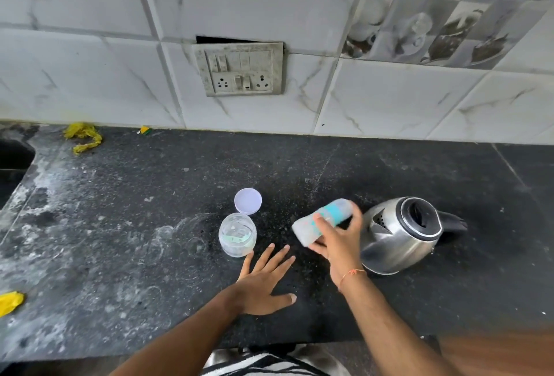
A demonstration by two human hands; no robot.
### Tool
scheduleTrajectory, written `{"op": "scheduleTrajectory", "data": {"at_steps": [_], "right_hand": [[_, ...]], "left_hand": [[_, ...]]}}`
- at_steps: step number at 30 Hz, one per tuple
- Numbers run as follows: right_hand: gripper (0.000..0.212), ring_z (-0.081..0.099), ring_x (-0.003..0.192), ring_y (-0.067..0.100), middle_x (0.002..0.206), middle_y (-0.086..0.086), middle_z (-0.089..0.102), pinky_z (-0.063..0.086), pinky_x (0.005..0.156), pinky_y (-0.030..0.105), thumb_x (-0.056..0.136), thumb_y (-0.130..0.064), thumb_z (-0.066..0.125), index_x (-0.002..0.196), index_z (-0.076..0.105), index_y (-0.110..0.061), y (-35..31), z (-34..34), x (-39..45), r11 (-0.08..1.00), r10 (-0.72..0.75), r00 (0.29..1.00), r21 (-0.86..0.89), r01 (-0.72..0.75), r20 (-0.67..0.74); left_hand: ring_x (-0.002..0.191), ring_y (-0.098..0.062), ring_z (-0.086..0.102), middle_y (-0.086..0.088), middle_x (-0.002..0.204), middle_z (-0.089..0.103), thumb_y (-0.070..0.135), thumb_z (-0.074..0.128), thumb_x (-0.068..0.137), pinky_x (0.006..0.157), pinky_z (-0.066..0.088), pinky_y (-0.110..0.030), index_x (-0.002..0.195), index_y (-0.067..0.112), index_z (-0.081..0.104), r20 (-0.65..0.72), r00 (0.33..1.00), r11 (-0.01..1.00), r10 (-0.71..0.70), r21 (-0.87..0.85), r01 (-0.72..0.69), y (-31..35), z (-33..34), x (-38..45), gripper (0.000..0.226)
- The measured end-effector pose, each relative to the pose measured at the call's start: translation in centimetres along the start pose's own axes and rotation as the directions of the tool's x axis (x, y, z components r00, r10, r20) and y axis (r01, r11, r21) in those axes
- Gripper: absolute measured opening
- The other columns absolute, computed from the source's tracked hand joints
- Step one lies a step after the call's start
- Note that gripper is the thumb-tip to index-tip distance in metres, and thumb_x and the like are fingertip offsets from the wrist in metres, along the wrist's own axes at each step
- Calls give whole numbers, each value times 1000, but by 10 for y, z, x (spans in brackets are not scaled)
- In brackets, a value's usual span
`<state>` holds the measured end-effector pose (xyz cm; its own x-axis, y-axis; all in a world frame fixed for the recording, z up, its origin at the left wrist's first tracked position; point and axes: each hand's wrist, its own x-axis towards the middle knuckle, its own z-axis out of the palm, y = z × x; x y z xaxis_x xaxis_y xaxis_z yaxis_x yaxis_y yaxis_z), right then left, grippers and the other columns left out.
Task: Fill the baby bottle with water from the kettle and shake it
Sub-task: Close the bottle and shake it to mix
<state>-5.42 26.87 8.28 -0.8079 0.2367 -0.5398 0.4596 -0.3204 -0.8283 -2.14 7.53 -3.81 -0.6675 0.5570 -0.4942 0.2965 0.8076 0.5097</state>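
Observation:
My right hand [337, 242] grips the baby bottle [322, 219], a pale bottle with a teal band, tilted nearly sideways above the counter and blurred. Just to its right stands the steel kettle [398, 237] with a black rim and black handle, its lid open. My left hand [265, 281] rests flat on the dark counter [150, 225] with fingers spread, just below and right of a clear jar [237, 234]. A white round lid [248, 201] lies behind that jar.
A tiled wall with a switch and socket plate [239, 69] runs along the back. A sink edge [15, 162] lies at far left. Yellow scraps [84, 137] sit near the back left, and another yellow piece [10, 302] at the left edge.

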Motion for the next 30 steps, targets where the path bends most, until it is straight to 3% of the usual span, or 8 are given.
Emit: {"op": "scheduleTrajectory", "data": {"at_steps": [3,5,10,14,18,21,25,30], "right_hand": [[81,80,103,25,118,10,76,69,71,52,87,-9,88,140,50,-56,-4,3,-8,985,167,983,-52,-163,80],[77,79,106,28,120,6,76,69,72,54,91,-7,84,144,48,-51,-5,0,-5,995,0,1000,-102,3,28],[80,79,106,25,121,10,75,69,71,52,87,-11,89,140,50,-56,-4,1,-7,985,156,984,-83,-149,89],[74,78,110,30,121,3,75,68,79,59,95,-8,82,146,46,-47,-1,-3,0,1000,-10,999,4,10,-31],[81,79,106,27,124,12,74,69,70,52,86,-13,90,140,51,-57,-1,2,-7,982,180,980,-65,-175,87],[76,78,109,33,129,7,70,69,71,52,93,-10,85,147,46,-47,0,-4,2,1000,-3,999,7,4,-45],[80,80,103,24,120,9,76,69,71,49,87,-13,90,140,50,-57,-3,-2,-4,973,225,970,35,-229,95],[78,78,108,29,126,9,74,69,75,54,92,-9,86,145,47,-50,0,-3,1,1000,29,1000,7,-29,6]], "left_hand": [[151,-6,-49,27,166,-41,75,43,99,126,-28,-58,168,49,-19,15,1000,1000,15,21,-16,-2,0,0,97],[151,-5,-49,29,167,-41,75,43,98,126,-28,-58,169,49,-18,17,1000,1000,13,6,-13,-1,-2,1,97],[152,-7,-48,27,165,-42,72,45,98,125,-29,-56,167,50,-21,24,1000,1000,21,23,-21,-2,0,-2,98],[152,-6,-48,27,169,-40,72,46,98,125,-29,-57,170,47,-16,10,1000,1000,11,5,-11,-1,-1,0,98],[151,-6,-49,28,165,-44,70,48,98,123,-31,-55,168,49,-19,23,999,999,27,23,-27,-3,-1,-2,99],[151,-5,-49,29,167,-42,71,48,98,124,-30,-56,170,47,-16,21,1000,1000,19,4,-19,-2,-3,-1,99],[151,-5,-49,29,164,-44,68,49,98,123,-32,-53,167,50,-20,21,999,999,31,17,-31,-1,-2,-3,99],[151,-5,-48,30,166,-41,69,44,99,126,-29,-57,171,46,-13,11,1000,1000,15,-11,-15,-1,-3,-3,94]]}}
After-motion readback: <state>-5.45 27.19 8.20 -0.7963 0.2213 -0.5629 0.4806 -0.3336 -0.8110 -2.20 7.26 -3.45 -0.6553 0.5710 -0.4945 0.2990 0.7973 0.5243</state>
